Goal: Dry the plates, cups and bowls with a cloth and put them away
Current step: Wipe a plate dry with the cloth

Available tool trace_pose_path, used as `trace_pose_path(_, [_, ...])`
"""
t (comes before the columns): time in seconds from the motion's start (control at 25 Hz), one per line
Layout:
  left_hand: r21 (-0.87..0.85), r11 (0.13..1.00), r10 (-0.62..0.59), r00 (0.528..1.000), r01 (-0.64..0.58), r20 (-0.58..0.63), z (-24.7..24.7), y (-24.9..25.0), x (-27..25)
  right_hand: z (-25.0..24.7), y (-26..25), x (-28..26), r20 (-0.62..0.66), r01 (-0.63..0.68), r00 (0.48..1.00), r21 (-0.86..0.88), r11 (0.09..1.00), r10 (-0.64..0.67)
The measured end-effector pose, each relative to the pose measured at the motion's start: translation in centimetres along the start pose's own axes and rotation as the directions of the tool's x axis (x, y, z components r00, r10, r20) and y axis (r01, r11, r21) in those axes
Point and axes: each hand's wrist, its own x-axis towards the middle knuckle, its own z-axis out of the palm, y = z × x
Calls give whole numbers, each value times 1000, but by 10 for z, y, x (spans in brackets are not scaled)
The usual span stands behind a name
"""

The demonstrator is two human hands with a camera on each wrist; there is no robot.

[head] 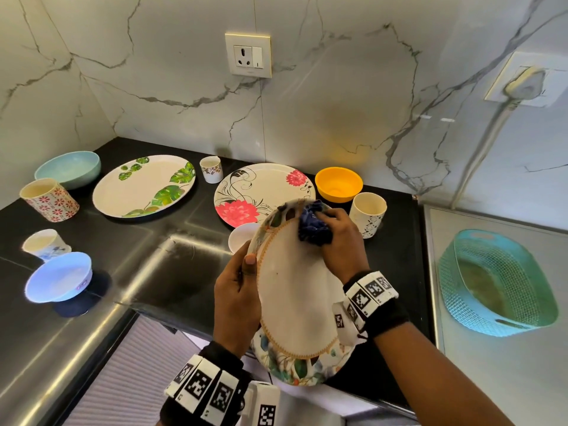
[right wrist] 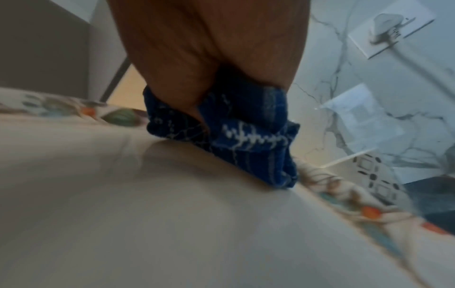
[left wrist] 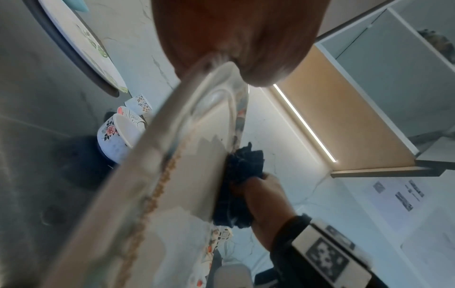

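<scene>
Home kitchen: black stone counter (head: 159, 241) w/ marble-look backsplash (head: 322, 112), wall socket (head: 248, 55) at 12 o'clock, steel sink drainboard (head: 76, 348) at 7, crockery spread out.

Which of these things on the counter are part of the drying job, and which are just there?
Job:
plate held by left hand
blue cloth in right hand
leaf plate
orange bowl
teal basket

Just there:
wall socket

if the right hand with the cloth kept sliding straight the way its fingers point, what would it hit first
Probably the red-flower plate: the right hand presses the blue cloth near the far rim of the held plate, pointing up-left. Depth is unclear; it may pass above.
</scene>
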Motion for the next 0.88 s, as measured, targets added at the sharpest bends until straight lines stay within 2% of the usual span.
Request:
trace_pose_path(0.12, [-6, 1000, -12, 1000, 12, -17, 1, -1, 0, -2, -7, -7, -10, 23, 1000, 0, 1000, -23])
trace_pose_path(0.24, [-15, 1000, -25, 1000, 24, -17, -1, -5, 1, 8, -37, -34, 35, 202, 979, 8, 979, -202])
trace_pose_path(0.32, [-13, 1000, -26, 1000, 26, -10, -1, -5, 1, 10, -40, -37, 24, 250, 968, 0, 968, -250])
trace_pose_path(0.44, [-41, 998, -54, 999, 53, -4, -1, -3, -2, 3, -9, -14, -26, 101, 994, -14, 995, -102])
trace_pose_path(0.52, [-46, 997, -62, 998, 63, 7, -2, -3, -4, -3, 11, -3, -12, -6, 1000, 30, 1000, 6])
trace_pose_path(0.6, [-45, 997, -65, 998, 66, 19, -1, -1, -4, -2, 13, -5, -11, -23, 1000, 24, 999, 23])
trace_pose_path(0.68, [-50, 996, -68, 998, 69, 18, -1, -2, -2, 1, -4, -15, -12, 37, 999, 32, 999, -36])
trace_pose_path(0.8, [-90, 993, -82, 997, 82, 10, 0, -2, -1, 9, -38, -43, 56, 206, 976, 52, 977, -209])
trace_pose_path(0.88, [-123, 989, -81, 997, 83, 17, 0, -1, -1, 7, -43, -48, 59, 249, 966, 33, 968, -250])
